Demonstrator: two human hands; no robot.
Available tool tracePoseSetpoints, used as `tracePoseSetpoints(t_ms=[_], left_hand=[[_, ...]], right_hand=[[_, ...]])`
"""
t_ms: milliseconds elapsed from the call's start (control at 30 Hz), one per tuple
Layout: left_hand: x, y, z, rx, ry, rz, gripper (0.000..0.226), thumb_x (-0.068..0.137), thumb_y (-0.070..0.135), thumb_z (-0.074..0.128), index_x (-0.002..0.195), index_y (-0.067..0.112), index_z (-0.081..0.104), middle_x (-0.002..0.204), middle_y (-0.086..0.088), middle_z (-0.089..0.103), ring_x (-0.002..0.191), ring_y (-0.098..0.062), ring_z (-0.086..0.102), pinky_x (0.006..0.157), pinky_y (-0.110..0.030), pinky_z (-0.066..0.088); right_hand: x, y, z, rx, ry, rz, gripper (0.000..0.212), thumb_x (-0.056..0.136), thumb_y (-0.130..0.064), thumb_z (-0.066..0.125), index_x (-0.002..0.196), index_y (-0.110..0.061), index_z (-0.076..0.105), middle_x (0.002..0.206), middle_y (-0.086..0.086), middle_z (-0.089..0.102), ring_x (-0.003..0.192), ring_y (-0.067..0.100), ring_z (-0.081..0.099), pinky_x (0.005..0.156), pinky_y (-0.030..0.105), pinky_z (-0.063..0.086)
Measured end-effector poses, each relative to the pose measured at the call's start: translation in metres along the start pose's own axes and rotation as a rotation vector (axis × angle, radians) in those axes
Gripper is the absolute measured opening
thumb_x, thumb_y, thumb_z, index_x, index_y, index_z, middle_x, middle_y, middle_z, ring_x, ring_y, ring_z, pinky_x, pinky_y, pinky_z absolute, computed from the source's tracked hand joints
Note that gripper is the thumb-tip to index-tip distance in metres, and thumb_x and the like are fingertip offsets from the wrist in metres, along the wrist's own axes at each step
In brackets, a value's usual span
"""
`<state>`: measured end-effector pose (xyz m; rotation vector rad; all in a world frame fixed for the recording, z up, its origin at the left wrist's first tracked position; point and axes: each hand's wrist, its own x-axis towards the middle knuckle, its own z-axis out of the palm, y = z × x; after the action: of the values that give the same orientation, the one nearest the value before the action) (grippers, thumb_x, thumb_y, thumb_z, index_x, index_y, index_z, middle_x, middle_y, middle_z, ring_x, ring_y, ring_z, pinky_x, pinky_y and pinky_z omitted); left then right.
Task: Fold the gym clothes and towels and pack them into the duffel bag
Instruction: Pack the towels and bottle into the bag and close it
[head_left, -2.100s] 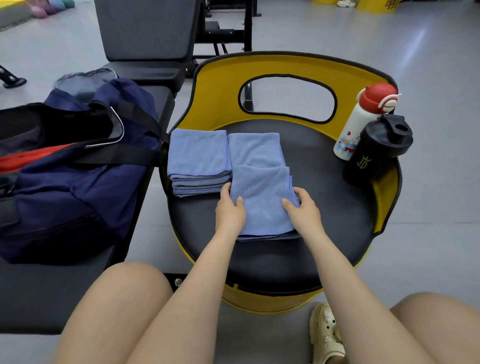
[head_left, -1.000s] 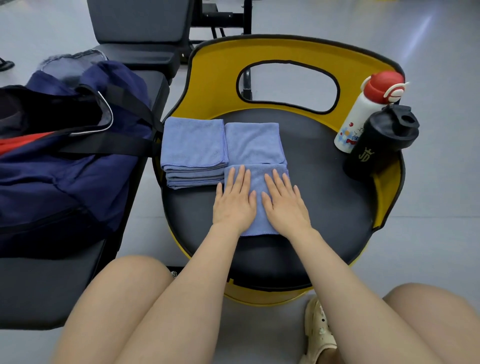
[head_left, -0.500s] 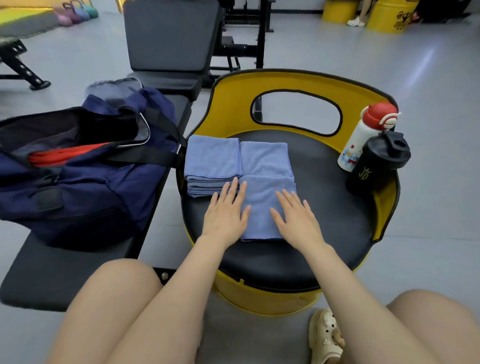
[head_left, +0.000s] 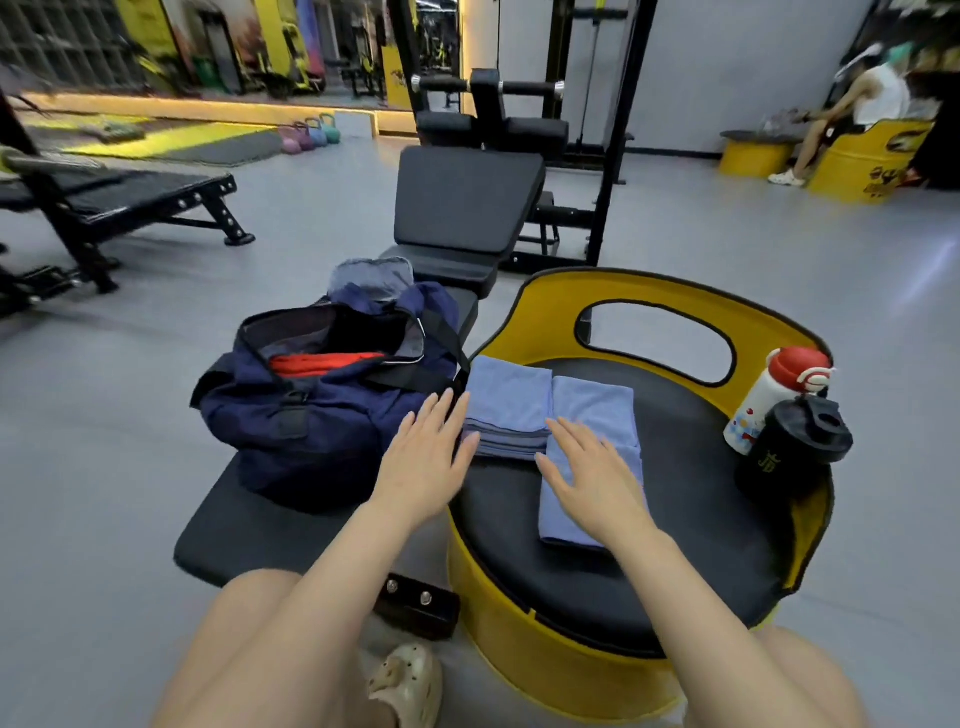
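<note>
The folded blue microfibre towel (head_left: 592, 457) lies flat on the round black seat worktop (head_left: 691, 499), right hand (head_left: 597, 480) open on it. The left hand (head_left: 426, 457) hovers open near the open navy fabric duffel bag (head_left: 322, 410).

You are looking at light-blue towels (head_left: 592, 410) on a black-and-yellow seat (head_left: 675, 322), a navy duffel bag (head_left: 311, 415) showing red cloth (head_left: 322, 362), and a white, red-capped bottle (head_left: 769, 400).
</note>
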<state>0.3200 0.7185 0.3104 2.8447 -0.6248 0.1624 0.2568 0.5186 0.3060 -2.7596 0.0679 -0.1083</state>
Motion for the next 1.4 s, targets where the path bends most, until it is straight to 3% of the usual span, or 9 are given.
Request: tracePoseSetpoints(t_ms=[333,700,867,1200,1300,1400], left_hand=[[-0.036,-0.042,-0.092,-0.026,0.081,-0.085,0.054,0.103,0.036,0.026,0.153,0.02,0.012,0.159,0.001,0.013,0.147,-0.016,0.006,0.116,-0.033,0.008],[-0.048,-0.138,-0.157,-0.066,0.074,-0.222,0.054,0.103,0.034,0.031,0.152,0.018,0.016,0.158,-0.006,0.019,0.145,-0.02,0.015,0.117,-0.036,0.015],[-0.033,-0.165,-0.161,-0.103,0.029,-0.259,0.054,0.102,0.034,0.033,0.151,0.017,0.02,0.156,-0.006,0.024,0.142,-0.024,0.025,0.115,-0.036,0.02],[0.05,-0.201,-0.142,-0.054,-0.085,-0.298,0.056,0.101,0.034,0.035,0.152,0.023,0.015,0.157,-0.008,0.019,0.142,-0.026,0.023,0.115,-0.036,0.021],[0.081,-0.214,-0.126,-0.016,-0.111,-0.312,0.058,0.099,0.034,0.039,0.152,0.024,0.016,0.155,-0.006,0.023,0.138,-0.029,0.03,0.111,-0.038,0.026],[0.107,-0.227,-0.109,0.076,-0.147,-0.332,0.059,0.098,0.034,0.041,0.151,0.024,0.016,0.148,-0.004,0.035,0.128,-0.03,0.043,0.102,-0.039,0.035]], right_hand=[[0.008,-0.1,-0.048,-0.009,0.015,-0.169,0.054,0.101,-0.046,0.034,0.151,-0.026,0.025,0.156,-0.007,0.027,0.145,0.014,0.02,0.118,0.034,0.015],[0.04,-0.184,-0.067,-0.132,0.046,-0.213,0.054,0.101,-0.047,0.033,0.15,-0.025,0.027,0.152,-0.007,0.034,0.136,0.017,0.034,0.11,0.03,0.025],[0.072,-0.196,-0.058,-0.159,0.019,-0.2,0.055,0.101,-0.048,0.033,0.15,-0.024,0.028,0.153,-0.006,0.035,0.137,0.016,0.036,0.107,0.031,0.032],[0.174,-0.181,-0.016,-0.139,-0.075,-0.085,0.056,0.1,-0.047,0.035,0.151,-0.025,0.024,0.158,-0.004,0.023,0.14,0.017,0.031,0.1,0.032,0.04],[0.206,-0.174,0.004,-0.111,-0.096,-0.029,0.059,0.1,-0.045,0.039,0.152,-0.025,0.019,0.159,-0.001,0.018,0.141,0.02,0.03,0.097,0.033,0.042],[0.234,-0.168,0.027,-0.067,-0.091,0.056,0.067,0.099,-0.043,0.043,0.153,-0.021,0.011,0.154,0.006,0.027,0.131,0.027,0.043,0.088,0.034,0.046]])
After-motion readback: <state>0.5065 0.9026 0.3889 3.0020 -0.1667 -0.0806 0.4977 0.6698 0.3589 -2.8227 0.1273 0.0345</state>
